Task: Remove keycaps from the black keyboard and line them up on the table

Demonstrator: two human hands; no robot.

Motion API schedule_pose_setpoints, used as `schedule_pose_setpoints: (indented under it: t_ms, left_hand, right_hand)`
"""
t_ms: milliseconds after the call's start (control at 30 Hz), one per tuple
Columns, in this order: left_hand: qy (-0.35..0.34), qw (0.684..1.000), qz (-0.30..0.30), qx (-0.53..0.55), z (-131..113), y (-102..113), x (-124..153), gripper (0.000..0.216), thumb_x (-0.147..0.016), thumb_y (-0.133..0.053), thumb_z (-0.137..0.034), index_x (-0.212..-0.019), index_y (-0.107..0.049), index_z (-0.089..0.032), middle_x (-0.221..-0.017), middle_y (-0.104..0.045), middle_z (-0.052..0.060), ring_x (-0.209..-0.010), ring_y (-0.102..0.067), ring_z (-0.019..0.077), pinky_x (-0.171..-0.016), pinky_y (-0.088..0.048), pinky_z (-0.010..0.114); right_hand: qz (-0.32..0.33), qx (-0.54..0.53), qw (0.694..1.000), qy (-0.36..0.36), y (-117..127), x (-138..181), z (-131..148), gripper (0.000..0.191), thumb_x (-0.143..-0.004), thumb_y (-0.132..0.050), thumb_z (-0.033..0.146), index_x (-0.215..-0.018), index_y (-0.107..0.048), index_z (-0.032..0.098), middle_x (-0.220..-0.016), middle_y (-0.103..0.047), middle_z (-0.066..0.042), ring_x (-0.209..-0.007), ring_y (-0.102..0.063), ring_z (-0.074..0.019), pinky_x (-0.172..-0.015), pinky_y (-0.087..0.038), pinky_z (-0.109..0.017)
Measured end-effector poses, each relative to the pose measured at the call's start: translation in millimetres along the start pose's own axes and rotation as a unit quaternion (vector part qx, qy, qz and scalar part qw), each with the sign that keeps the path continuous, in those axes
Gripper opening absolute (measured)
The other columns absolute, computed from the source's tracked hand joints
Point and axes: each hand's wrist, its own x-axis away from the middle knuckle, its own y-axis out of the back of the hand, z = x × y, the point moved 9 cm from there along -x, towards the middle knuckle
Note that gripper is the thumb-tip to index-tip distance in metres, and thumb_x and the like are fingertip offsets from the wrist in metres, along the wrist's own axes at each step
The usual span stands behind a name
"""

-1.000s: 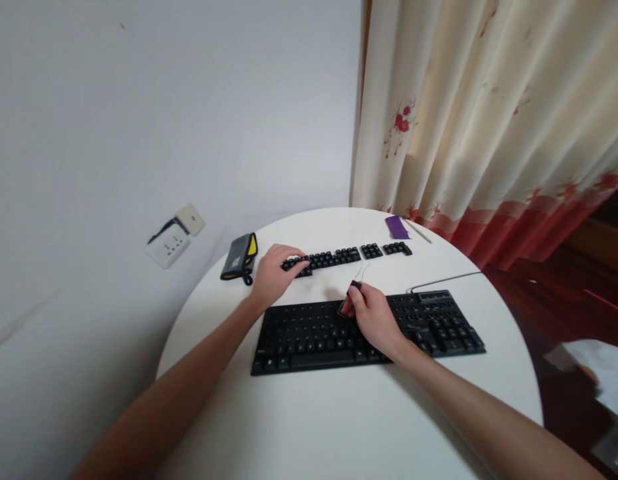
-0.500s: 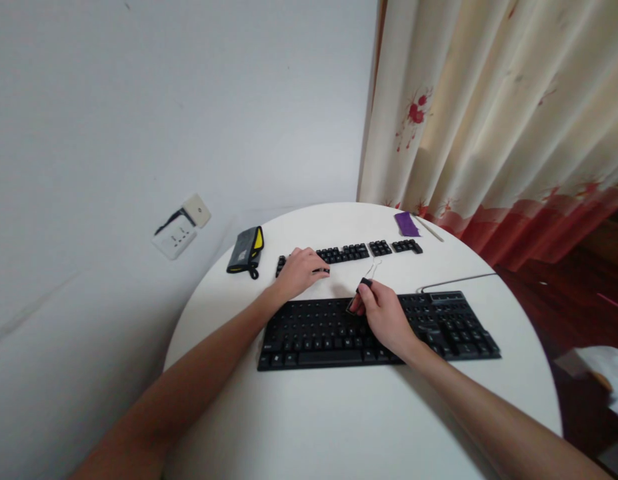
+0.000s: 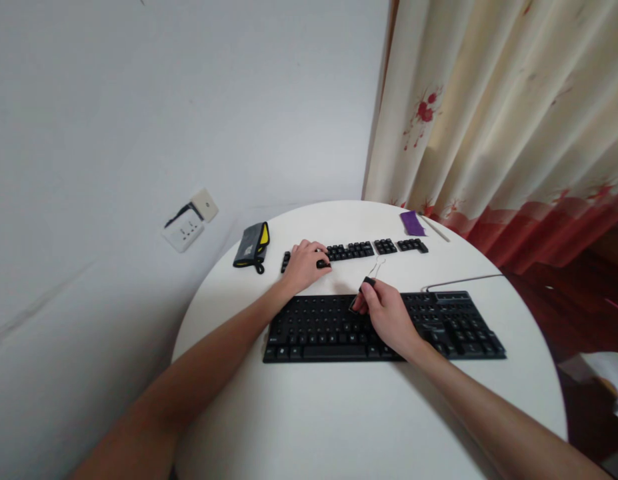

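Note:
My left hand [image 3: 305,265] is at the left part of a row of loose black keycaps [image 3: 351,251]. A black keycap [image 3: 323,264] sits between its thumb and bent fingers, and the hand covers part of the row. My right hand [image 3: 383,308] is closed round the black handle of a wire keycap puller [image 3: 369,283], whose thin wire prongs point away from me. That hand is over the middle of a black keyboard [image 3: 333,352]. The upper left of the keyboard shows small stems without caps, while its front row and right block carry keycaps.
A grey pouch with yellow lining [image 3: 249,247] lies at the table's back left. On the back right are a purple cloth [image 3: 413,224] and a thin stick [image 3: 437,229]. The keyboard's cable [image 3: 463,279] runs off the right edge of the round white table [image 3: 299,413]. A wall and curtain stand behind.
My left hand has moved a little closer to the keycap row, its fingers now more arched over the keycap. The right hand keeps its hold on the puller. The view has shifted slightly.

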Motion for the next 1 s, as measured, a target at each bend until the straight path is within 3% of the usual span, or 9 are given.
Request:
schedule_pose_setpoints:
  t_ms: [167, 267, 833, 1000]
  left_hand:
    - [0.047, 0.999, -0.011, -0.008, 4, 1, 1, 0.043, -0.074, -0.076, -0.036, -0.114, -0.065, -0.026, -0.125, -0.058, 0.006, -0.113, -0.045, 0.031, -0.092, -0.035, 0.045]
    - [0.057, 0.998, -0.011, -0.01, 6, 1, 1, 0.049, -0.074, -0.075, -0.036, -0.121, -0.061, -0.027, -0.126, -0.057, 0.006, -0.114, -0.044, 0.0313, -0.092, -0.035, 0.045]
    - [0.074, 0.997, -0.011, -0.012, 9, -1, 3, 0.052, -0.074, -0.074, -0.038, -0.123, -0.059, -0.028, -0.124, -0.056, 0.007, -0.114, -0.044, 0.0324, -0.093, -0.036, 0.046]
    - [0.073, 0.996, -0.04, 0.008, 9, 11, 2, 0.044, -0.08, -0.069, -0.035, -0.122, -0.061, -0.026, -0.122, -0.059, 0.008, -0.114, -0.045, 0.0311, -0.094, -0.037, 0.046]
  right_hand:
    - [0.0, -0.003, 1.0, 0.0, 2, 0, 1, 0.04, -0.099, -0.041, 0.041, -0.072, -0.06, 0.018, -0.067, -0.067, -0.003, -0.061, -0.061, -0.0162, -0.061, -0.046, -0.028]
    - [-0.001, -0.001, 1.0, 0.003, 3, 0, 1, 0.04, -0.098, -0.042, 0.04, -0.071, -0.06, 0.018, -0.067, -0.067, -0.003, -0.061, -0.061, -0.0161, -0.061, -0.046, -0.027]
    - [0.003, 0.009, 1.0, 0.011, 3, -1, 1, 0.04, -0.099, -0.04, 0.041, -0.072, -0.06, 0.019, -0.067, -0.067, -0.004, -0.062, -0.061, -0.0169, -0.063, -0.045, -0.028]
    - [0.011, 0.041, 0.999, 0.032, 7, -3, 5, 0.036, -0.098, -0.043, 0.04, -0.077, -0.062, 0.018, -0.073, -0.066, -0.004, -0.07, -0.06, -0.0181, -0.066, -0.043, -0.028]
